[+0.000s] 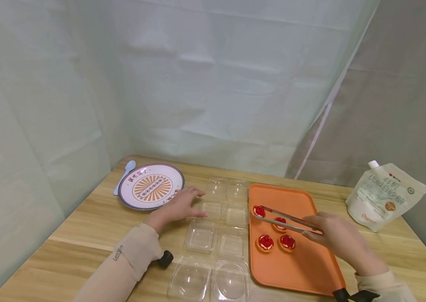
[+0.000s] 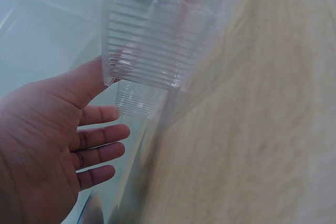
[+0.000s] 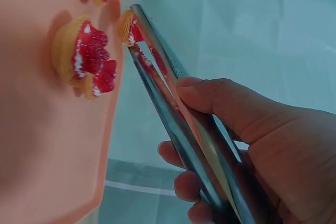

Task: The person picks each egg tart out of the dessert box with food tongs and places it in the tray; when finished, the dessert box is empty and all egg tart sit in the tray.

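Observation:
My right hand [image 1: 345, 241] holds metal tongs [image 3: 181, 124], with the thumb on one arm and the fingers round the other. At the tongs' tips is a small tart [image 3: 129, 29] with red topping and white cream, near the left edge of the orange tray [image 1: 284, 195]. Several similar tarts [image 1: 265, 242] sit on the tray. Beside the clear plastic containers [image 1: 200, 235] my left hand [image 1: 176, 205] is spread with nothing in its grasp. Its thumb and index finger reach to the containers' left edge; whether they touch the plastic I cannot tell.
A patterned plate [image 1: 151, 186] lies at the back left, with a pale blue spoon [image 1: 125, 176] beside it. On the right stands a white spouted pouch [image 1: 382, 197]. Pale cloth [image 1: 213, 84] hangs behind the wooden table [image 1: 84, 230].

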Demonstrator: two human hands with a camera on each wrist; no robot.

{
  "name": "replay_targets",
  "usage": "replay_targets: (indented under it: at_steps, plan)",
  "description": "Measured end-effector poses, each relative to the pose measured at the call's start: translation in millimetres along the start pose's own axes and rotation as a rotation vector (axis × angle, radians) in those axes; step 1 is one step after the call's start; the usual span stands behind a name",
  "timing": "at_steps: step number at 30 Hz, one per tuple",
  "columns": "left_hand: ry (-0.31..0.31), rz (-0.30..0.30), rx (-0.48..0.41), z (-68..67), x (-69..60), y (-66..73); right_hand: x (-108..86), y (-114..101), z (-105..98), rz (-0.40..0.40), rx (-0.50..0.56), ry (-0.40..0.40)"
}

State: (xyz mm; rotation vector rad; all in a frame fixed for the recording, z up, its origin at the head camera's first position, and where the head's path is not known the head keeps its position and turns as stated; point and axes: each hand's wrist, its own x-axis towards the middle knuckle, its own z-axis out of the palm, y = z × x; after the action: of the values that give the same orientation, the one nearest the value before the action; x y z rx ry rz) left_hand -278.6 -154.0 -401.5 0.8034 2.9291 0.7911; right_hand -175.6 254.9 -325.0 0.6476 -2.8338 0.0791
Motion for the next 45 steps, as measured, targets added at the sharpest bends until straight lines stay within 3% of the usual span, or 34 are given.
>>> replay_targets:
  at_steps: [11,21,28,36,41,45]
  plan:
    - [-0.006,-0.003,-0.011,-1.3,-1.0,0.7,-5.2,-1,8,0.026,0.012,-0.022]
    - [0.003,0.013,0.012,-0.5,0.7,-0.9,-10.3,-1,15,0.021,0.013,0.011]
    - [-0.002,0.004,0.003,0.5,1.4,-1.5,-17.3,-1,21,0.110,0.047,0.000]
    - [-0.001,0.003,-0.001,1.4,0.8,-1.7,-24.7,0,28,0.171,0.113,0.047]
    - [-0.004,0.003,-0.009,0.8,0.9,-0.4,-26.8,0,32,0.252,0.211,0.048]
    - [-0.003,0.003,-0.006,0.8,1.4,-0.6,-27.4,2,35,0.300,0.306,0.103]
